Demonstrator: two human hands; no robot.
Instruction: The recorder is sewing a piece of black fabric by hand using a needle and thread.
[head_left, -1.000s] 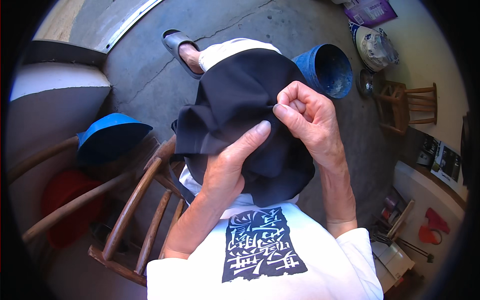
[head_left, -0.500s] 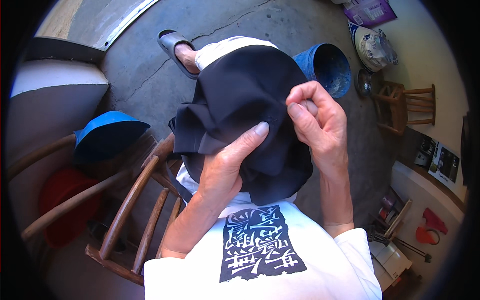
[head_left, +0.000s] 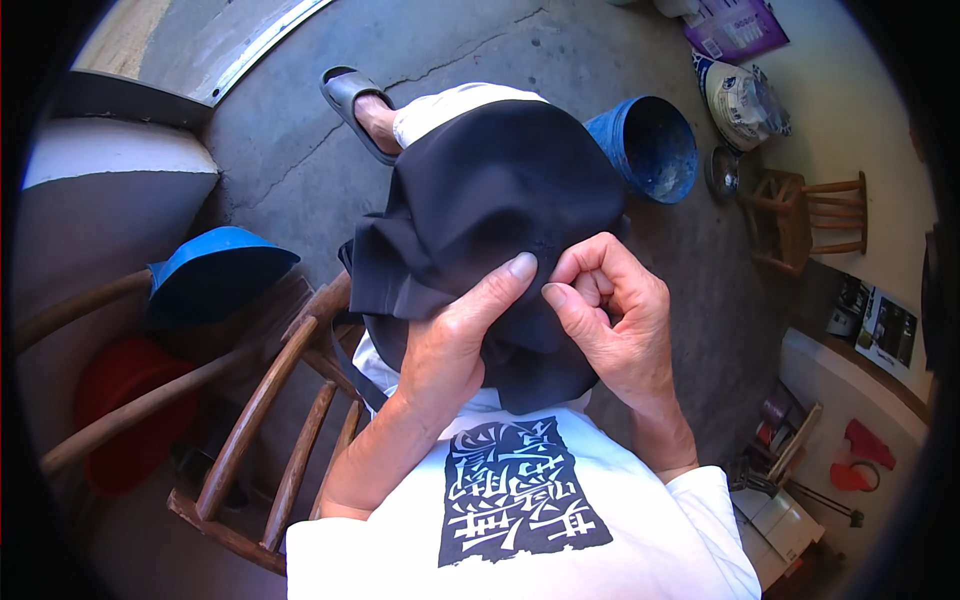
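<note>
A black cloth [head_left: 480, 190], loosely folded, is draped over my lap and knee. My left hand [head_left: 455, 330] grips a fold of it, thumb pressed flat on top and the other fingers hidden beneath. Close to that thumb, my right hand [head_left: 615, 315] is pinched, forefinger and thumb nearly meeting just above the cloth. Whatever the pinch holds, if anything, is too small to make out. A small rough patch shows on the fabric just above my left thumb.
Left of me stands a wooden chair [head_left: 250, 430], with a blue basin [head_left: 220, 265] and a red basin [head_left: 125, 410] beyond it. A blue bucket [head_left: 655, 150] is at the far right, near a metal bowl [head_left: 722, 172], a small wooden stool [head_left: 790, 215] and a white sack [head_left: 735, 100].
My right hand has come down and left, from above the cloth's right side to beside my left thumb. The left hand keeps its grip with almost no movement.
</note>
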